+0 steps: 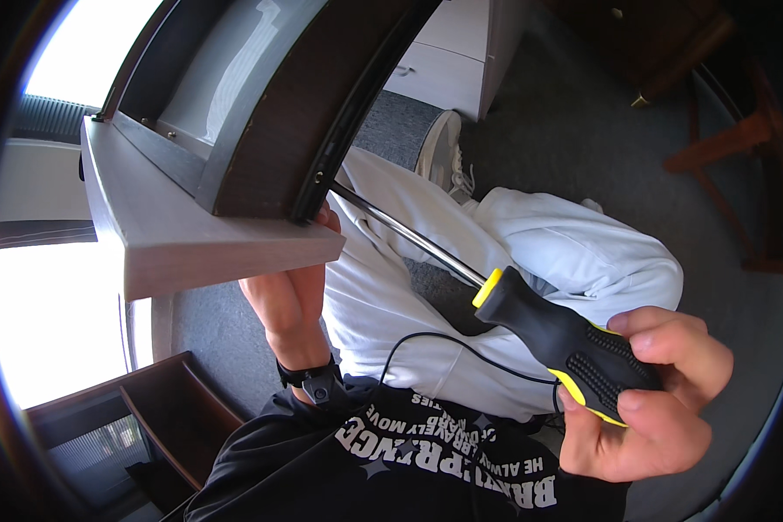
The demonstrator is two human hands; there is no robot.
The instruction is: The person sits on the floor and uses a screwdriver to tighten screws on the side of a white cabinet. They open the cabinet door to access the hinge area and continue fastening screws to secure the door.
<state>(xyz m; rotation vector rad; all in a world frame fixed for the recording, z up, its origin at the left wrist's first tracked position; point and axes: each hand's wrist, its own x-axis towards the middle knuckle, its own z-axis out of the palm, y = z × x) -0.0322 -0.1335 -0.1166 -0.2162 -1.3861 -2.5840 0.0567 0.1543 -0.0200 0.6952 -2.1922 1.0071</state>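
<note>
My right hand is closed round the black and yellow handle of a screwdriver. Its long metal shaft slants up to the left. The tip meets the black metal slide along the side of a dark wooden drawer, close to a screw. A pale wood-grain front panel is joined to the drawer's end. My left hand reaches up behind this panel and grips the drawer; fingertips show beside the slide's end, while the rest of that hand is hidden.
My legs in white trousers are folded beneath the drawer on grey carpet. A pale cabinet stands beyond my shoe. Brown wooden furniture is at the far right, and a dark wooden frame lies at lower left. A black cable crosses my lap.
</note>
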